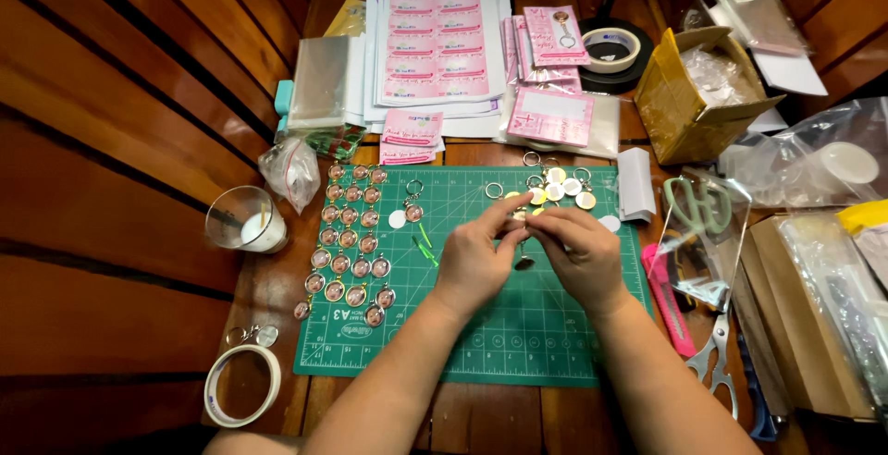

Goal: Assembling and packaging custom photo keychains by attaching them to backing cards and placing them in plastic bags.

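Green cutting mat point(518, 344), centre of tabletop point(277, 279). Above the mat's middle: left hand point(474, 256) and right hand point(578, 252), fingers pinched together on one small keyring piece point(523, 217) held between them. Just beyond the hands, on the mat's far edge: loose round blanks and rings point(560, 187). On the mat's left part: rows of finished round keyrings point(351, 242). Left of the mat: clear cup point(245, 219), tape roll point(242, 386). Right of the mat: pink utility knife point(668, 298), scissors point(717, 353).

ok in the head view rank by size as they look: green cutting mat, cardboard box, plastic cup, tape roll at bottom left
1. green cutting mat
2. cardboard box
3. tape roll and plastic cup: look alike, so unranked.
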